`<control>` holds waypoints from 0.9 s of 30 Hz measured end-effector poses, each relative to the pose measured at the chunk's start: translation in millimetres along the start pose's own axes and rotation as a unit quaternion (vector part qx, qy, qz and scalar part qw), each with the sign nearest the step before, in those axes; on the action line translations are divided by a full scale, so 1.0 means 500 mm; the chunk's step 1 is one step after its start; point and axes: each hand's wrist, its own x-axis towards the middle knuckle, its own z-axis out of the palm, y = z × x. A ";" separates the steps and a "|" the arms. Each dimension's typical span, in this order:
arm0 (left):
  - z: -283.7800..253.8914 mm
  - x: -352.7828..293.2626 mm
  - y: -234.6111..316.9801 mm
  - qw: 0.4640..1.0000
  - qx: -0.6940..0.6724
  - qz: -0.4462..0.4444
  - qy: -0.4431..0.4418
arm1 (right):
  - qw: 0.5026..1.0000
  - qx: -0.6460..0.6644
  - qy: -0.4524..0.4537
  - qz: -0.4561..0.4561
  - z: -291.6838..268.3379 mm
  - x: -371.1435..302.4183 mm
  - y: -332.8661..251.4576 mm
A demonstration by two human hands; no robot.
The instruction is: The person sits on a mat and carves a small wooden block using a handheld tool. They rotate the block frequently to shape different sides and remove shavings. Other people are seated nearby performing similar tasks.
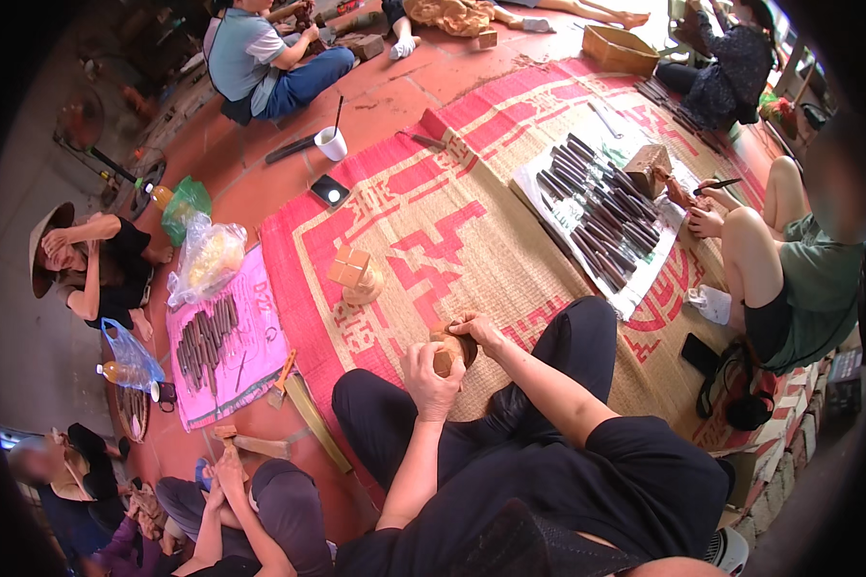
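Left grip [430, 379]: clasping brown wooden block [445, 360] | right grip [481, 331]: at its upper edge, closure unclear | judged stiff, light, non-slip | best hold: sides

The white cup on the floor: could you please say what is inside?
A thin dark stick rises from the white cup; anything lower down is hidden by its side.

Printed characters: dark letters and numerals on the pink sheet [256, 335], right side; partly covered lettering on the white sheet [637, 296].
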 end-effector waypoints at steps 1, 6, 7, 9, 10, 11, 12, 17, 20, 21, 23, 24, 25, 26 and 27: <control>-0.001 0.001 -0.001 1.000 0.000 -0.001 0.001 | 1.000 -0.002 -0.007 0.016 -0.001 -0.001 -0.005; 0.000 0.001 -0.014 1.000 -0.005 -0.003 0.005 | 0.995 -0.094 0.021 0.025 0.002 -0.002 -0.016; 0.001 0.000 -0.013 1.000 -0.006 -0.001 0.004 | 0.989 -0.145 0.034 0.004 0.001 -0.001 -0.011; 0.000 0.002 -0.011 1.000 -0.009 0.003 0.005 | 0.966 -0.247 0.057 -0.042 0.003 0.006 -0.007; 0.001 0.003 -0.006 1.000 -0.002 0.005 0.007 | 0.945 -0.316 0.068 -0.052 0.003 0.008 -0.007; 0.003 0.001 0.001 1.000 0.005 0.007 0.009 | 0.934 -0.341 0.079 -0.068 0.004 0.008 -0.005; 0.004 0.000 0.005 1.000 0.012 0.008 0.010 | 0.922 -0.366 0.089 -0.084 0.006 0.005 -0.003; 0.007 -0.003 0.003 1.000 -0.005 -0.004 0.010 | 0.898 -0.401 0.141 -0.118 0.016 0.007 0.024; 0.005 -0.005 -0.006 1.000 -0.012 -0.005 0.007 | 0.892 -0.390 0.193 -0.123 0.024 0.020 0.040; 0.003 -0.003 -0.008 1.000 -0.015 -0.004 0.006 | 0.894 -0.372 0.226 -0.110 0.026 0.030 0.039; 0.003 -0.002 0.000 1.000 -0.001 0.001 0.009 | 0.902 -0.349 0.246 -0.065 0.023 0.055 0.027; 0.003 -0.003 0.002 1.000 0.006 0.003 0.009 | 0.909 -0.345 0.233 -0.030 0.010 0.072 0.018; 0.003 -0.004 0.003 1.000 0.004 0.002 0.010 | 0.913 -0.342 0.222 0.005 -0.007 0.081 0.013; 0.002 -0.002 0.004 1.000 0.001 0.003 0.010 | 0.963 -0.175 0.204 0.028 -0.021 0.083 0.013; 0.001 -0.004 0.001 1.000 0.001 0.000 0.012 | 0.969 -0.202 0.141 -0.026 -0.018 0.068 0.005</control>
